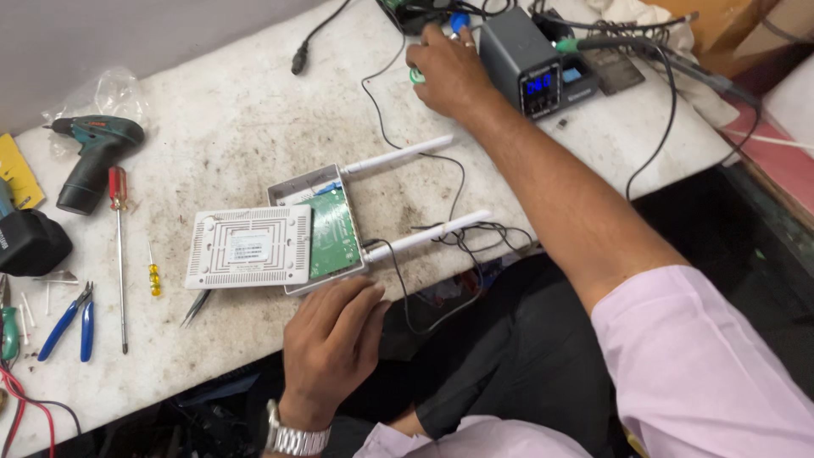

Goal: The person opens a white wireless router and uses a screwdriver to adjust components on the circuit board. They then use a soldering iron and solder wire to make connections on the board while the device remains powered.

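White rectangular label (249, 247) centres the router cover (248, 248), beside left hand (331, 339).

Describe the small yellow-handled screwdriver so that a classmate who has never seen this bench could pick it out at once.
Start at the opened white router in the middle of the worn white bench. Just left of its ribbed cover lies the small screwdriver. Its stubby yellow handle sets it apart from the much longer red-handled screwdriver further left.

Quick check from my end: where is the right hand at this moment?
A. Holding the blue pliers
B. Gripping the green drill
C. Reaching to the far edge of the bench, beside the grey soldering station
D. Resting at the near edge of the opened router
C: the right hand is stretched out beside the grey soldering station, while the left hand rests by the opened router.
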